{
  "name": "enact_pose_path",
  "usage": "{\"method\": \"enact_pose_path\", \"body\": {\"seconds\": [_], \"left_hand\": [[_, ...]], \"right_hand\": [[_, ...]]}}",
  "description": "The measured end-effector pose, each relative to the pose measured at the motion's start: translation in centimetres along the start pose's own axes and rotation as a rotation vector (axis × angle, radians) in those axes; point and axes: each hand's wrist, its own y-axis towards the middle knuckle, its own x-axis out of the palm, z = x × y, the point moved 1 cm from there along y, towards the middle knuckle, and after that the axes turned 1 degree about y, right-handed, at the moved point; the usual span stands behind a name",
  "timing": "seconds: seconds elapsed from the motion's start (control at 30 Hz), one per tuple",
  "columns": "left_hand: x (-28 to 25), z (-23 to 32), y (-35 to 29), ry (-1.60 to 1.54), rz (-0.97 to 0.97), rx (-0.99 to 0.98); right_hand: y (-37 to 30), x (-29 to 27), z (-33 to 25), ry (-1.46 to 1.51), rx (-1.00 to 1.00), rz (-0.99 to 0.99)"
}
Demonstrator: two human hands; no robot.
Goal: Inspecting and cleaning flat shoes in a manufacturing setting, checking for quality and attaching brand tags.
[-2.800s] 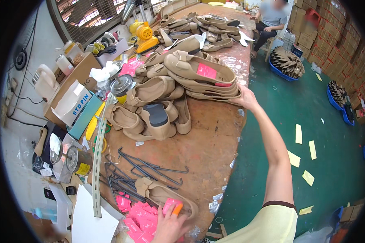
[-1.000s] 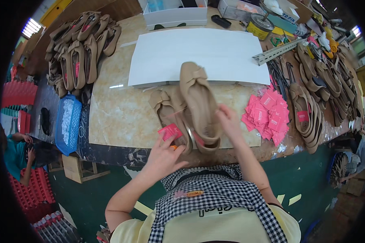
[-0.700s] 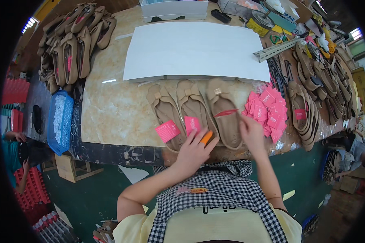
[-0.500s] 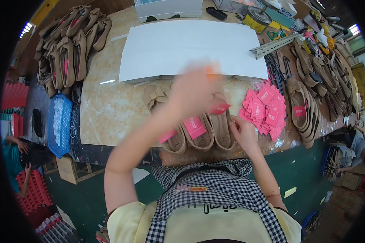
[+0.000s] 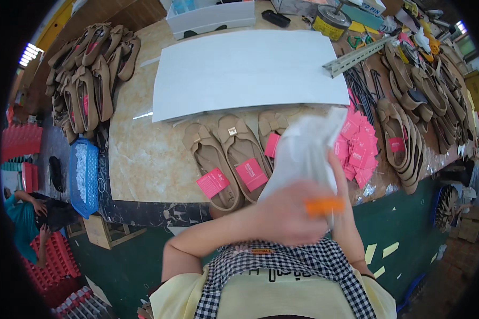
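My left hand (image 5: 290, 212), blurred by motion, is closed in front of my apron, with a small orange object (image 5: 324, 206) in it whose kind I cannot make out. Beside it my right hand (image 5: 339, 173) grips a thin white sheet (image 5: 303, 154), smeared by motion; whether it is paper or a bag I cannot tell. Just left of the sheet lie tan bow flats, a left one (image 5: 199, 151) and a middle one (image 5: 239, 141), each with a pink card inside. A third tan flat (image 5: 271, 121) with a pink card is mostly hidden behind the sheet.
Pink cards (image 5: 359, 149) are heaped right of my hands. A large white board (image 5: 245, 69) lies beyond the flats. Tan shoes are piled at the far left (image 5: 85, 80) and right (image 5: 410, 122). A blue basket (image 5: 84, 181) hangs by the table's left edge. Another person (image 5: 24, 212) is at left.
My left hand has come back from the white board toward my body with the orange object. My right hand has left the third flat and now holds the white sheet.
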Motion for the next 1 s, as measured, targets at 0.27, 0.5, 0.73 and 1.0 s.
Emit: {"method": "enact_pose_path", "body": {"seconds": [0.27, 0.5, 0.73, 1.0], "left_hand": [[-2.6, -3.8, -1.6, 0.198, 0.809, -0.607], [0.5, -9.3, 0.4, 0.542, 0.386, -0.500], [6.7, -5.7, -2.2, 0.984, -0.118, -0.483], [7.0, -6.5, -2.6, 1.073, -0.099, -0.465]], "right_hand": [[0.2, 2.5, -1.3, -1.063, -0.630, -0.120], [3.8, 0.7, -3.8, -0.751, -0.474, 0.051], [7.7, 1.6, 2.4, -2.247, -0.851, -0.088], [10.3, 1.4, -1.0, -1.902, -0.668, -0.044]]}}
